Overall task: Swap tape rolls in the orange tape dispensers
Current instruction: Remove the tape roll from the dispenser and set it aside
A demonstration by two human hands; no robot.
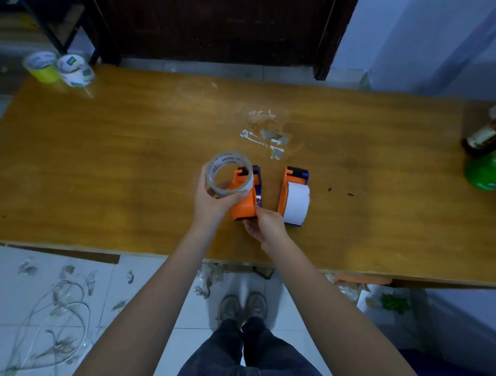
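Two orange tape dispensers stand side by side near the middle of the wooden table (96, 162). The left dispenser (244, 200) has no roll on it. My left hand (215, 200) holds a clear tape roll (230, 175) just left of and above that dispenser, fingers through and around its ring. My right hand (264, 224) pinches the near end of the left dispenser. The right dispenser (288, 187) carries a white tape roll (297, 203) and nothing touches it.
Scraps of torn clear tape (266, 136) lie just beyond the dispensers. A yellow tape roll (42, 66) and a clear one (76, 71) sit at the far left corner. Bottles and a green can (491, 172) crowd the right edge. Cable and tape bits litter the floor.
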